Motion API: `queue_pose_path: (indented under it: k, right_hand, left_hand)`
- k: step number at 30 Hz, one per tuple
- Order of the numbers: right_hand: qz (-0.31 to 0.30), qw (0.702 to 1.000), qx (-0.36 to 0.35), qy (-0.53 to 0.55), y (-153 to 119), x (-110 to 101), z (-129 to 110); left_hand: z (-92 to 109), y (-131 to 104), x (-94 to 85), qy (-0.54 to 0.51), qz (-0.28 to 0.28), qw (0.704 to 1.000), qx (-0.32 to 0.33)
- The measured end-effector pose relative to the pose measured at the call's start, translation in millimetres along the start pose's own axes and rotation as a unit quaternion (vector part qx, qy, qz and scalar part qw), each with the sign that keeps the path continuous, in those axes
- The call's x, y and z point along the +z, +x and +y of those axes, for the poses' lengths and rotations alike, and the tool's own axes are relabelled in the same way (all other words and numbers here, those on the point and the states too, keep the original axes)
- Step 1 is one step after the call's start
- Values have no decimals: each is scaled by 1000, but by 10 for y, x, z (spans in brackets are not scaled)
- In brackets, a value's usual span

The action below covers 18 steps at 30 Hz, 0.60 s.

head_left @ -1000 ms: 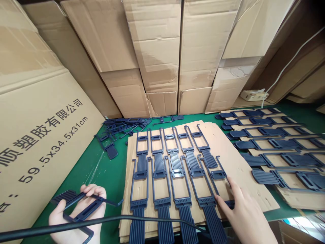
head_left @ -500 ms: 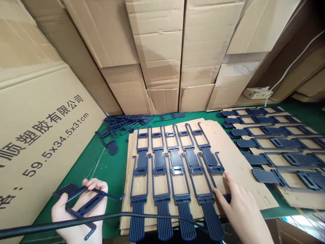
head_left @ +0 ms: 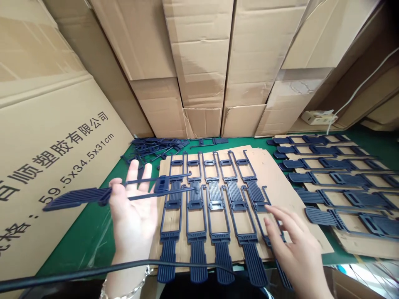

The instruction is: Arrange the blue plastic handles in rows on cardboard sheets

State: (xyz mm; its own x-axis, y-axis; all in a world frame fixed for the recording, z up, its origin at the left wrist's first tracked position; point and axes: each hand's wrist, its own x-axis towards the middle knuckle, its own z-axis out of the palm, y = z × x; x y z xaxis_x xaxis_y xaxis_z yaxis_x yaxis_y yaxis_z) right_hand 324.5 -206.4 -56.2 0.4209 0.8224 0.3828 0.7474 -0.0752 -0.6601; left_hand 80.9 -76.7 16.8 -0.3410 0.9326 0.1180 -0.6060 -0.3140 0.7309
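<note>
Strap (head_left: 102, 194), dark blue plastic, held level in left hand (head_left: 134, 209), pinched near its ribbed end by thumb, other fingers spread loose; frame end sticks out right of the grip over the cardboard (head_left: 289, 189). Right hand (head_left: 293, 245) rests fingertips on the rightmost strap of the rows (head_left: 215, 199) laid on the cardboard, fingers bent, not gripping. Loose pile (head_left: 156, 147) lies beyond the left grip. More straps (head_left: 339, 178) lie right of the right hand. Black cable (head_left: 77, 274) runs below both hands. Boxes (head_left: 202, 62) behind.
</note>
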Motion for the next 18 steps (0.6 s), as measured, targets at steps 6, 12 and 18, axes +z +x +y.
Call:
queue_pose_path:
  k: [6, 12, 18]
  right_hand:
    - [-300, 891, 54, 336, 61, 118, -613]
    - [-331, 878, -4, 344, 69, 177, -880]
    - [-356, 812, 88, 454, 94, 221, -866]
  left_hand:
    - [-270, -466, 106, 63, -172, 980, 78]
    - [-312, -553, 54, 203, -256, 918, 226]
    - [-271, -297, 57, 230, -331, 885, 231]
